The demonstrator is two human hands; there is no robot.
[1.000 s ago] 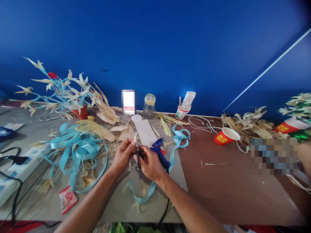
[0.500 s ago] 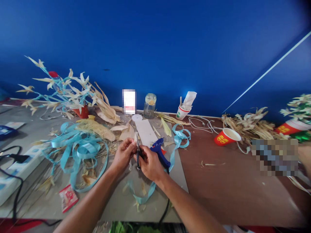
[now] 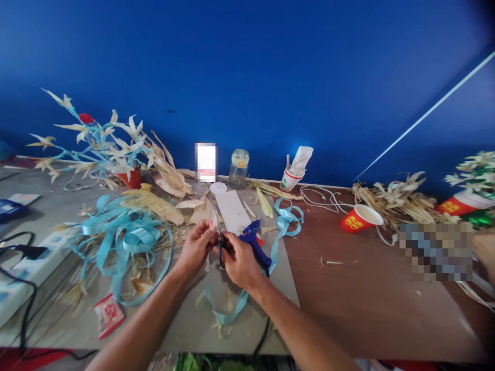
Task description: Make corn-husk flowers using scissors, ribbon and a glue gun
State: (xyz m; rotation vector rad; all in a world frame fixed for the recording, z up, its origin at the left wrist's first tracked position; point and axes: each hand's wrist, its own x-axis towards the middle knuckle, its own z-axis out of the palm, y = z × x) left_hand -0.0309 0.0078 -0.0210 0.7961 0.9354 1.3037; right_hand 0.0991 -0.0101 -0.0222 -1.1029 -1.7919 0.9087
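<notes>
Black-handled scissors [image 3: 221, 253] are gripped in my right hand [image 3: 240, 260], their blades pointing away from me. Close beside the blades, my left hand [image 3: 199, 245] pinches a small pale piece, probably corn husk, mostly hidden by the fingers. A blue glue gun [image 3: 255, 245] lies just right of my right hand. Left of my left hand is a tangled heap of light blue ribbon [image 3: 141, 239]. Another ribbon piece [image 3: 228, 315] curls on the table below my hands. A white card strip [image 3: 233, 211] lies beyond them.
A branched husk-flower arrangement [image 3: 112, 139] stands at back left, near a white power strip [image 3: 38, 265]. A glass jar [image 3: 238, 170] and a tissue-filled cup [image 3: 291, 179] stand by the blue wall. A red paper cup [image 3: 359, 218] tilts at right. Another person's hand [image 3: 485, 245] shows at the right edge.
Almost nothing differs. My hands hold the same place, and the scissors have turned very slightly in my right hand.
</notes>
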